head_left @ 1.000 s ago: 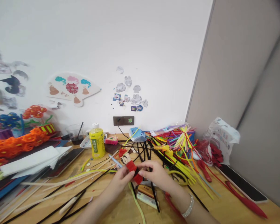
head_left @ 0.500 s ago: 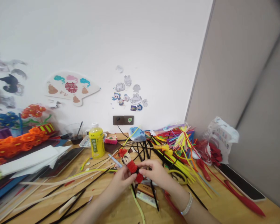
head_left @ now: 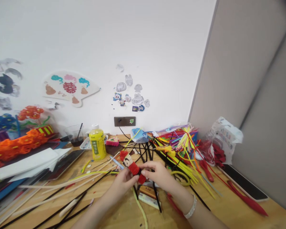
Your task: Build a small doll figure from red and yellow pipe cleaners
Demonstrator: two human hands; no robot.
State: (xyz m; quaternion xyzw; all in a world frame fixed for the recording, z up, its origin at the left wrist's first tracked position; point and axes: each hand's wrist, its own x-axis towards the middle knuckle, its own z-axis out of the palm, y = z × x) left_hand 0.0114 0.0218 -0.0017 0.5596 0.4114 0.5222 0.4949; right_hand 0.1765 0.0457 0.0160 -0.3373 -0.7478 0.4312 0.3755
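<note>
Two grips: left hand (head_left: 123, 182), right hand (head_left: 156, 173), both closed on the doll (head_left: 134, 168)
Doll: tilted leftward, red-topped
Bottle (head_left: 97, 145): upright, beyond left hand

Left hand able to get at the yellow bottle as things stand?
Probably yes, once free: the left hand is on the doll, which the right hand holds too. The bottle stands upright beyond, and the stems between look low enough to pass over.
</note>
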